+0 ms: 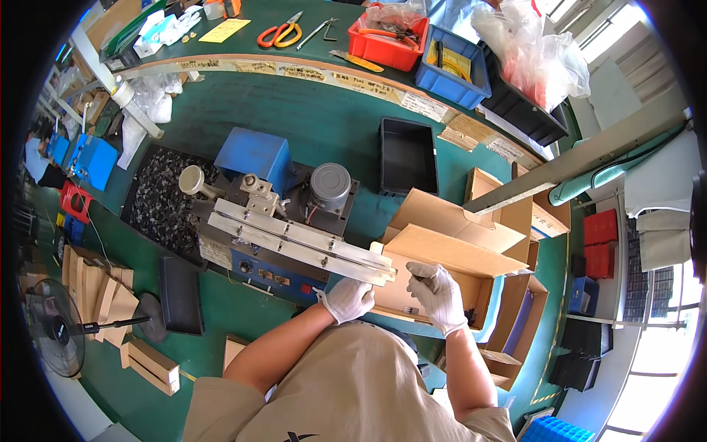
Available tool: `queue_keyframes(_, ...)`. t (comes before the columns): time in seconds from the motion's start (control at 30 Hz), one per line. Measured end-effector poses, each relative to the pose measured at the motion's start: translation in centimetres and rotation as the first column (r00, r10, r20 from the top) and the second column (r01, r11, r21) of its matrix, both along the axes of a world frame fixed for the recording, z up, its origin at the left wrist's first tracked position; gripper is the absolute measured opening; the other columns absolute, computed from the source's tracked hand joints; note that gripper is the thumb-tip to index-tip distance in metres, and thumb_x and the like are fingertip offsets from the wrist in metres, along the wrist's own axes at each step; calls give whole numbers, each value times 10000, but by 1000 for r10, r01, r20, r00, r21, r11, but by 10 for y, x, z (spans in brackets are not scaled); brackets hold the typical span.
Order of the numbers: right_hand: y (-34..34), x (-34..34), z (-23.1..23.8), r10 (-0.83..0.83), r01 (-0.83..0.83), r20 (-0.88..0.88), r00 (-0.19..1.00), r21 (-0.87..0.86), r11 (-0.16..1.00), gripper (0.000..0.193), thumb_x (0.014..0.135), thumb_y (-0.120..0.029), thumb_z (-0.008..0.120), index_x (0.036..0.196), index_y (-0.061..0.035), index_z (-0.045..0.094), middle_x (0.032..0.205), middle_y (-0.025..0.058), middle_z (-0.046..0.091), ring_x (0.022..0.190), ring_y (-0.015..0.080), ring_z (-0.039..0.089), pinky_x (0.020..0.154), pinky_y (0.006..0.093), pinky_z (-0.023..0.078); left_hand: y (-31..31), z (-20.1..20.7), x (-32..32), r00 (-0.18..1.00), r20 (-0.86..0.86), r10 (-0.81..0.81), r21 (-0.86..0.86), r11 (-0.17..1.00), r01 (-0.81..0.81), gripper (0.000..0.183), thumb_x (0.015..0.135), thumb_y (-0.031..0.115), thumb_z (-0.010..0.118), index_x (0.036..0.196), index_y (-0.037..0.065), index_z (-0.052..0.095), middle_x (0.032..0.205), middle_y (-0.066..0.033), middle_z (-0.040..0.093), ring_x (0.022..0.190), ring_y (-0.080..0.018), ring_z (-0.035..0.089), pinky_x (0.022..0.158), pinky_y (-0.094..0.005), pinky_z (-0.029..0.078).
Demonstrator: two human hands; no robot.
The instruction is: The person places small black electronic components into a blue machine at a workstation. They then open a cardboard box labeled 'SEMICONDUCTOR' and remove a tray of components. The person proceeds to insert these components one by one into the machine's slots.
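So clock centre is the right hand, 12 pointing straight away from the wearer. The right hand [440, 297], in a white glove with greyish fingertips, is hovering over an open cardboard box [393, 300]. Its fingers are bent inward, but I honestly can't tell if that grip has anything in it. A few small bits sit down inside the box, too small to make out.

Left hand [348, 300], also gloved, is at 9 o'clock, curled just below the near end of the long metal rails [302, 254]. Can't tell if it's grasping them or just touching, the fingers are partly hidden.

Rails slope off toward 10 o'clock along a bench machine with a blue housing [252, 157] and a round grey cylinder [330, 184] on top. Past that, also around 10, there's a dark tray [151, 234] heaped with small dark parts [166, 195]. All this is on a green surface [221, 110]. Black bin [407, 156] near 12, orange-handled pliers [280, 35] up at 11, fan [57, 328] way out at 9.
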State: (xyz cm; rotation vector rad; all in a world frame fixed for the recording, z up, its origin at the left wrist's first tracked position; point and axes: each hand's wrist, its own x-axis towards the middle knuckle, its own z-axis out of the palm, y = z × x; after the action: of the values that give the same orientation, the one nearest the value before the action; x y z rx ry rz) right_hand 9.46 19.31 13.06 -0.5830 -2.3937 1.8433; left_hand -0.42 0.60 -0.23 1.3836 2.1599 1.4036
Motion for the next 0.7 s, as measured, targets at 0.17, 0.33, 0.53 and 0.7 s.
queue_keyframes(0.17,-2,-4,7,31,-32,23,999,49,998,237,927,-6,647,1163,9,649,931,56,664,779,99,617,703,236,511,-2,-2,2,1000,29,-6,-5,1000,6,387,809,39,602,1192,24,653,1191,-234,627,1119,-436,582,999,-496,459)
queue_keyframes(0.33,-3,-4,-3,-74,75,30,997,-32,997,195,917,7,652,1109,-26,665,979,76,685,760,108,628,703,242,519,-3,-9,3,999,47,-16,-92,996,21,374,815,65,608,1185,31,656,1100,-232,638,1027,-435,594,926,-503,470)
queue_keyframes(0.53,6,-9,1,283,-154,-115,952,618,771,316,858,85,610,1128,-76,643,939,124,645,823,243,657,736,350,530,-5,-4,3,997,77,-20,-87,996,26,300,823,93,613,1113,17,633,995,-230,622,921,-430,595,830,-515,477)
queue_keyframes(0.7,-11,-18,10,234,-151,-66,970,594,790,341,850,73,602,1144,-94,638,947,143,637,871,324,644,780,404,522,-5,-5,4,998,67,2,-56,998,2,273,829,105,622,1081,1,626,983,-238,622,891,-439,599,801,-522,477)
